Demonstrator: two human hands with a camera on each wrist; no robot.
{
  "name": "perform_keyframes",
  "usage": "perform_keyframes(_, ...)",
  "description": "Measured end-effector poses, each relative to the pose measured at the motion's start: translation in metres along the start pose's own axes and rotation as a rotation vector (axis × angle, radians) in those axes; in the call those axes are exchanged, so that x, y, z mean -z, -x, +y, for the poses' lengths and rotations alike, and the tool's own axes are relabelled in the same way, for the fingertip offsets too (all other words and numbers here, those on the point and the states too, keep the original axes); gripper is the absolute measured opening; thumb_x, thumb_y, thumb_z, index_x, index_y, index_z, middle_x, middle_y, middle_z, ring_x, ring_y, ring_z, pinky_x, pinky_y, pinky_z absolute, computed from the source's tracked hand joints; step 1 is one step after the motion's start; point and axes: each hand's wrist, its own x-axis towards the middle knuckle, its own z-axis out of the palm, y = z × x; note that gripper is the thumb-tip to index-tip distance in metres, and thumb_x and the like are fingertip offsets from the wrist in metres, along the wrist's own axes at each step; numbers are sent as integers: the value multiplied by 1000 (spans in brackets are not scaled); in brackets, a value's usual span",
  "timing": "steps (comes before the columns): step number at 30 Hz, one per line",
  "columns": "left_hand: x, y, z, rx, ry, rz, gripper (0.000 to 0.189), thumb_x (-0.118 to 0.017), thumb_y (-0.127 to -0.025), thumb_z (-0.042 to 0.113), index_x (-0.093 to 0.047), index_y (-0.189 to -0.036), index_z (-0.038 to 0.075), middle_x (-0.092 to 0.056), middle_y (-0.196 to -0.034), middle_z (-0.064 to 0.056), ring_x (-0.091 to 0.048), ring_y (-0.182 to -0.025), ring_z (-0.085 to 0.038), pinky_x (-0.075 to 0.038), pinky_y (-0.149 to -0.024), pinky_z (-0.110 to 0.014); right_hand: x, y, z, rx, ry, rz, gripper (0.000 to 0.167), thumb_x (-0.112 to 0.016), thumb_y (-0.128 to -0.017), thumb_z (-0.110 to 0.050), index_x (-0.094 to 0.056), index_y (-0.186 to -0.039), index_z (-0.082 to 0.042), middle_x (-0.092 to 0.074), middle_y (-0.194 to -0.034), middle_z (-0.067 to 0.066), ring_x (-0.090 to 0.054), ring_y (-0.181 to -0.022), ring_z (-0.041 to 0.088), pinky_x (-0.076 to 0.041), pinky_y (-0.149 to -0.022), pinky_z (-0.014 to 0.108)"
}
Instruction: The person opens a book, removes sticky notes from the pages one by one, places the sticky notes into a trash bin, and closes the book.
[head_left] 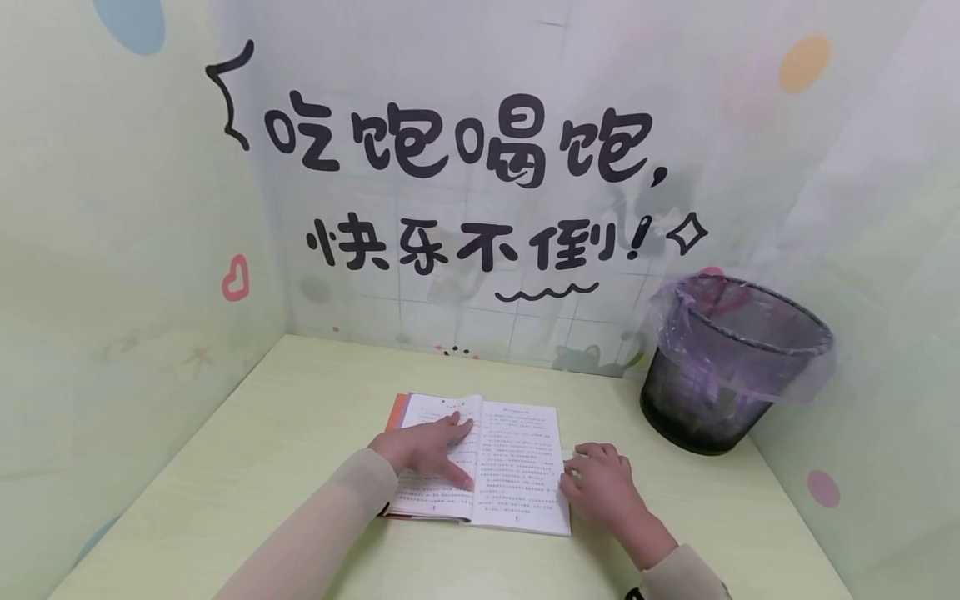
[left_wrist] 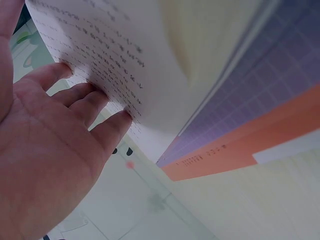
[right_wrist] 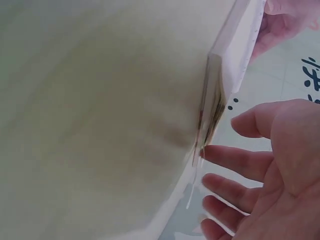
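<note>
An open book (head_left: 517, 467) with printed white pages lies on the pale table. Across its left page rests my left hand (head_left: 431, 450), fingers spread and fingertips on the paper near the spine, as the left wrist view also shows. An orange and purple cover flap (left_wrist: 215, 155) sticks out beyond the left page. My right hand (head_left: 603, 487) is at the book's right edge, its thumb apart from the fingers. In the right wrist view the index fingertip is right at a thin pale strip (right_wrist: 191, 192) that juts from the book's edge; the strip's kind is unclear.
A black mesh waste bin (head_left: 705, 400) with a purple plastic liner (head_left: 720, 367) stands at the back right of the table (head_left: 247, 467). Behind the table hangs a printed wall cloth (head_left: 465, 200) with large black characters; similar cloth encloses both sides.
</note>
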Motion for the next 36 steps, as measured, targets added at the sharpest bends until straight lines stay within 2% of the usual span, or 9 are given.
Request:
perform_keyframes(5,0,1,1,6,7,1,112,-94,-83,55,-35,-174,25,-19,-186,-7,-20,-172,-33,-25,-137,-59,4,-1,-4,3,-29,-29,20,-72,-99,-20,-84,-108,-7,-69,-144,20,-55,-138,47,-44,-110,70)
perform_keyframes(9,1,2,1,7,8,-1,112,-93,-83,55,-35,-174,25,-19,-186,-6,-20,-172,-33,-25,-137,-59,5,1,-6,26,-43,-18,20,-73,-98,-20,-81,-107,-3,-69,-142,21,-57,-136,47,-46,-111,69)
perform_keyframes(15,1,1,1,7,1,-1,112,-93,-83,55,-34,-174,25,-19,-186,-6,-20,-172,-32,-25,-137,-58,6,2,-7,37,-128,-1,33,-73,-100,-20,-75,-123,4,-70,-137,23,-63,-132,45,-51,-115,62)
perform_keyframes(21,0,0,0,8,-1,-2,112,-93,-83,55,-34,-174,25,-18,-186,-6,-20,-172,-32,-24,-137,-59,11,2,-11,-3,-203,-52,42,-74,-100,-23,-65,-133,2,-76,-129,19,-71,-122,40,-58,-102,58)
perform_keyframes(25,0,0,0,1,-5,-5,112,-93,-84,55,-34,-174,24,-19,-186,-8,-20,-172,-33,-24,-138,-59,13,3,-12,-4,-228,-45,41,-73,-101,-23,-63,-133,0,-76,-132,17,-71,-121,39,-58,-102,57)
perform_keyframes(28,1,0,0,-2,2,-6,112,-93,-84,55,-34,-174,23,-18,-186,-8,-19,-172,-33,-23,-138,-59,15,4,-14,7,-300,-19,41,-72,-102,-21,-61,-135,-1,-76,-132,18,-71,-124,39,-58,-105,58)
perform_keyframes(31,1,1,-1,-4,15,-6,112,-93,-84,54,-34,-174,23,-18,-186,-8,-19,-172,-33,-23,-138,-59,17,3,-18,3,-435,-12,44,-71,-104,-20,-57,-141,-2,-75,-134,19,-72,-126,39,-58,-107,60)
perform_keyframes(36,1,1,-2,-11,34,-15,112,-93,-85,53,-34,-174,23,-17,-186,-9,-18,-173,-34,-22,-138,-58,17,-1,-23,-108,-676,-24,61,-72,-105,-20,-46,-156,-1,-64,-148,22,-71,-124,35,-63,-101,53)
